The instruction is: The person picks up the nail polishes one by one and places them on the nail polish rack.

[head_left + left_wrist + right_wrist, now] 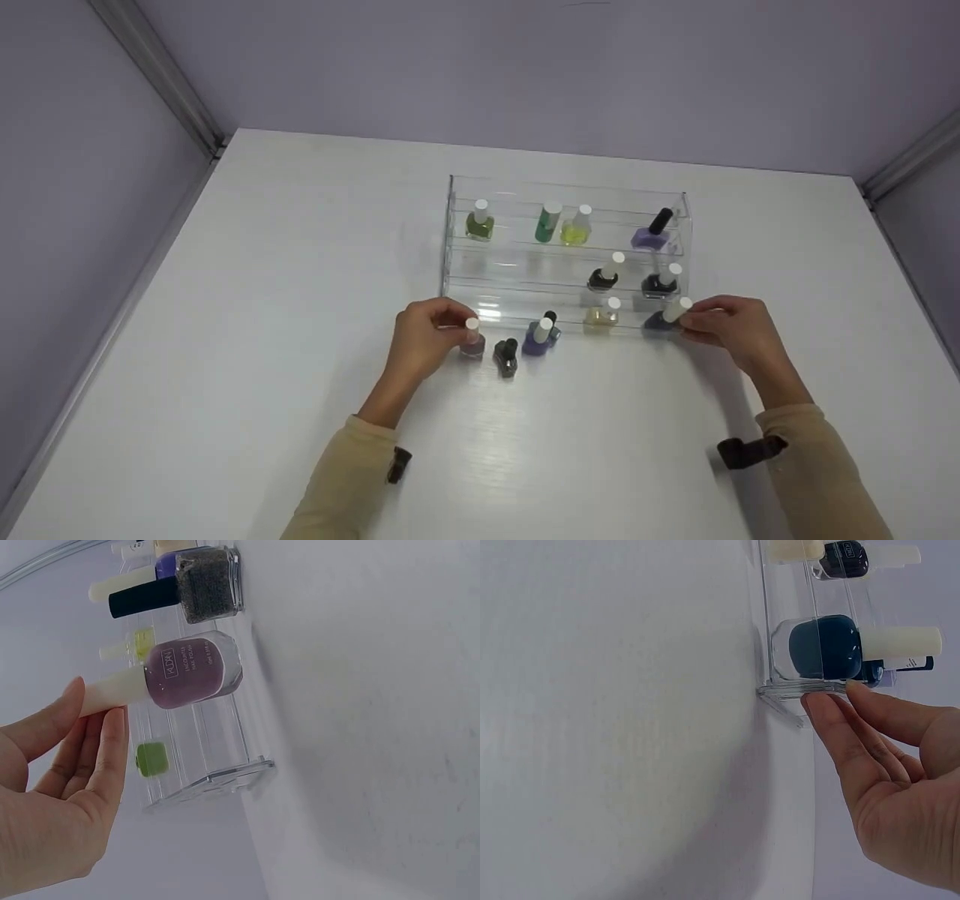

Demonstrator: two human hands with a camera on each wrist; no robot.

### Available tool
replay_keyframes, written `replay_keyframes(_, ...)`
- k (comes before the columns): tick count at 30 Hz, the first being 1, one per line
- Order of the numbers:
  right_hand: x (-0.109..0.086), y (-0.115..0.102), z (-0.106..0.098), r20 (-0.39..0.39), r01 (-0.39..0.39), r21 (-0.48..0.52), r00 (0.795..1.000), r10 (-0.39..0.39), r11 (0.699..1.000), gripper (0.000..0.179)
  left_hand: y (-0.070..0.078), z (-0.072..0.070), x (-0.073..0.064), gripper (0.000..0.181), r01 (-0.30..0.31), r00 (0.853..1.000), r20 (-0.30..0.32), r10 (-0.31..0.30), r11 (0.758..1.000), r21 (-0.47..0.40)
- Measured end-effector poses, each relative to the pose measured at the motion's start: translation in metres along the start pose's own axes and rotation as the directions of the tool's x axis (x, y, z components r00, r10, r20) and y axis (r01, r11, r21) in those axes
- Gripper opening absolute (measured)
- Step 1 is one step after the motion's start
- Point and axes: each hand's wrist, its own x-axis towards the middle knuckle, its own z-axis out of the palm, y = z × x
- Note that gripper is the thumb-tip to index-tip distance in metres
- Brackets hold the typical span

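Observation:
My left hand (427,337) pinches the white cap of a mauve nail polish bottle (187,671), which stands upright before the front left of a clear tiered rack (525,304). Beside that bottle are a glittery dark nail polish with a black cap (506,360) and a purple nail polish with a white cap (536,339); another black-capped bottle is partly hidden behind the purple one. At the rack's front right corner, my right hand (731,330) pinches the edge of the side wall, thumb and fingers on either side. Near them, a dark teal nail polish (829,649) sits on the bottom tier.
Higher tiers hold a green bottle (480,225), a teal one (547,223), a yellow one (576,232), a lilac one (650,238) and two dark ones. A pale yellow bottle (602,315) is on the bottom tier. Purple-grey walls enclose the white table (225,337).

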Motion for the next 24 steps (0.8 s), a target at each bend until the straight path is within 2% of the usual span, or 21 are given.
replay_keyframes(8, 0.0, -0.001, 0.0, -0.009, -0.009, -0.023, 1.0, 0.009, 1.0, 0.034, 0.001, -0.001, 0.005, 0.019, 0.002, 1.0, -0.019, -0.002, 1.0, -0.019)
replay_keyframes(18, 0.0, 0.0, 0.0, -0.009, -0.015, -0.055, 1.0, 0.014, 0.998, 0.035, 0.002, -0.001, 0.01, 0.018, -0.024, 0.999, -0.035, 0.023, 0.999, -0.026)
replay_keyframes(24, 0.001, 0.001, 0.0, -0.006, -0.004, -0.044, 1.0, 0.004, 0.999, 0.036, 0.004, -0.002, 0.014, 0.018, -0.013, 0.999, -0.049, 0.011, 0.999, -0.04)
